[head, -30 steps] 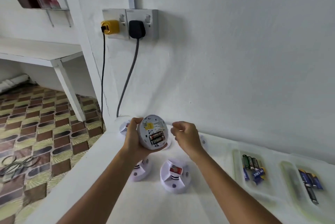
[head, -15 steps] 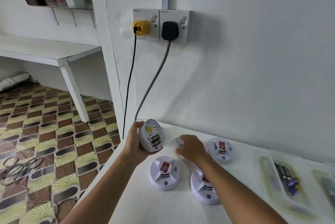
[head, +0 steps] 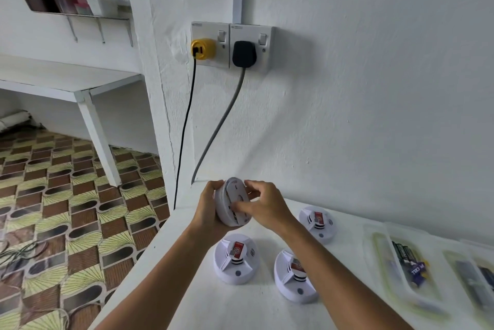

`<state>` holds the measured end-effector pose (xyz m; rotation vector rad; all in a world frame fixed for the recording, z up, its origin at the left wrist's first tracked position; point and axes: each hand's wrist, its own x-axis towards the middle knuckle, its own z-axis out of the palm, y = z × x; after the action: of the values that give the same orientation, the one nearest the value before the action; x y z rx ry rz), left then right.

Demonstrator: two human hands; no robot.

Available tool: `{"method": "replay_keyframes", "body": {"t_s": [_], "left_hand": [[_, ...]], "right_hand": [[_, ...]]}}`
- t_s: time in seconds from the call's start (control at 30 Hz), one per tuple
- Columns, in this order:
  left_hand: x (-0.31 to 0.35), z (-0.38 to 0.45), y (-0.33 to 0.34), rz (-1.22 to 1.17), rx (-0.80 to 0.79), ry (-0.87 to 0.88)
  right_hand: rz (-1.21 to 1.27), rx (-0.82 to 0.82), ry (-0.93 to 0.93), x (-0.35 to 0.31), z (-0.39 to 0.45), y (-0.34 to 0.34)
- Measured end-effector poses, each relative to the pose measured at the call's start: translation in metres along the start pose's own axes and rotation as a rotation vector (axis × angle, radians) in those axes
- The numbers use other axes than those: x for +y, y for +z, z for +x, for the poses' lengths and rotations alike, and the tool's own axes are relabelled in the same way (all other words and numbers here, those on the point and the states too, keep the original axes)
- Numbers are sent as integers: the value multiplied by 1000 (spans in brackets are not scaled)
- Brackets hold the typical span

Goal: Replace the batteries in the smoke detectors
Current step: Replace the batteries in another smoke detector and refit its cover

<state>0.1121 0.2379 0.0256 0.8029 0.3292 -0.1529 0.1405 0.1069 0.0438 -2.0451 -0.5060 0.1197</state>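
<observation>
My left hand [head: 207, 209] grips a white round smoke detector [head: 232, 202], held on edge above the table's far left corner. My right hand [head: 263, 205] holds a white cover plate against the detector's back, fingers curled over it, hiding the battery bay. Three more white smoke detectors lie face up on the white table [head: 171, 271]: one near left [head: 236, 259], one near centre [head: 294, 276], one further back [head: 316, 224]. Each has a red label on top.
Clear plastic trays [head: 406, 268] with batteries sit at the right of the table. A yellow plug [head: 203, 49] and a black plug [head: 243, 54] sit in wall sockets above, cables hanging down to the table corner. The table's left edge drops to a patterned floor.
My right hand picked a white cover off the table and brought it up onto the back of the held detector. The batteries, seen before, are now covered. The view shifted left.
</observation>
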Motion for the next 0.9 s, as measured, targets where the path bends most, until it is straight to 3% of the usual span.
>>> {"method": "replay_keyframes", "body": {"t_s": [0.5, 0.67, 0.73, 0.83, 0.9], "left_hand": [[-8, -8, 0, 243, 30, 16], [-7, -13, 0, 331, 23, 212], [-6, -14, 0, 315, 30, 254], [-7, -19, 11, 363, 67, 354], [-11, -22, 20, 447, 77, 470]], "right_hand": [[-56, -72, 60, -10, -1, -17], [-57, -78, -20, -2, -3, -14], [-4, 10, -51, 1, -5, -12], [231, 257, 118, 7, -4, -4], [462, 231, 349, 4, -5, 2]]}}
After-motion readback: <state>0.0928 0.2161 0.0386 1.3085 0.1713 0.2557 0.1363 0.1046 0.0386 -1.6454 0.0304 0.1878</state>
